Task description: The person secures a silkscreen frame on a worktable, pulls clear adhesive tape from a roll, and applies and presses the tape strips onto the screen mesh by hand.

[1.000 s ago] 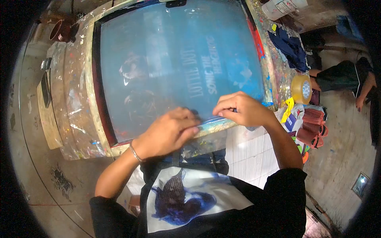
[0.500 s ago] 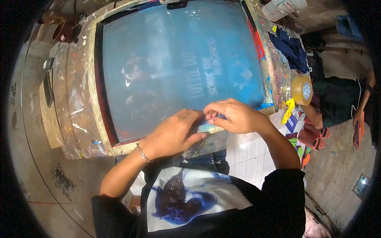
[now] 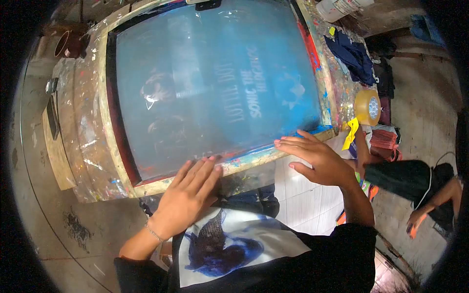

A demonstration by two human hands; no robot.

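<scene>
A wood-framed printing screen (image 3: 205, 93) with blue mesh and pale lettering lies on a paint-stained table. My left hand (image 3: 188, 198) rests on the near edge of its frame, left of centre, with the fingers stretched out and nothing in them. Farther right, my right hand (image 3: 317, 158) lays its spread fingers over the same near edge, close to the right corner. Red and blue paint marks the inner border of the frame between the two hands.
On the table's right side are a dark blue cloth (image 3: 351, 56), a roll of tape (image 3: 367, 108) and a white bucket (image 3: 339, 7). A brown cup (image 3: 70, 45) stands at the far left. Another person's bent leg and hand (image 3: 415, 219) show at the right.
My hands have drawn apart, the left toward the lower left and the right rightward, and their fingers have opened. The other person at the right has moved lower in view.
</scene>
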